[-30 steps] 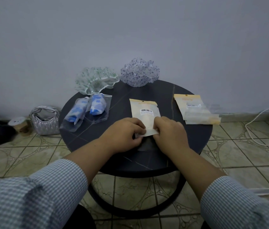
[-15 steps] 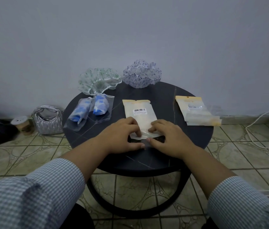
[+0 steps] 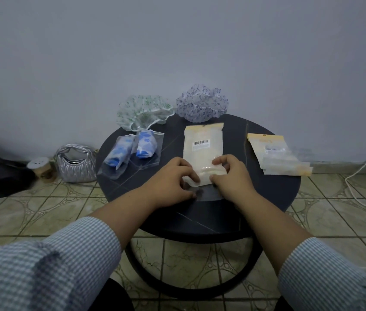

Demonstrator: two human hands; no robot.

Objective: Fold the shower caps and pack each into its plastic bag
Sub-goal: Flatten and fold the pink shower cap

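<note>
Plastic bag (image 3: 202, 151) flat on table (image 3: 267, 198), near end pinched between both hands' fingers (image 3: 194, 175).

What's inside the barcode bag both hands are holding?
The barcode bag looks filled with something pale and cream-coloured; it can't be identified through the plastic. Left hand and right hand grip its near end, covering the opening.

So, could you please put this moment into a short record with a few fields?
surface: round dark table
in hand: barcoded bag, near end gripped by left hand and right hand
packed: two blue-patterned caps in clear bags
unfolded: green-print cap, purple-print cap
spare: bag stack, right
</note>
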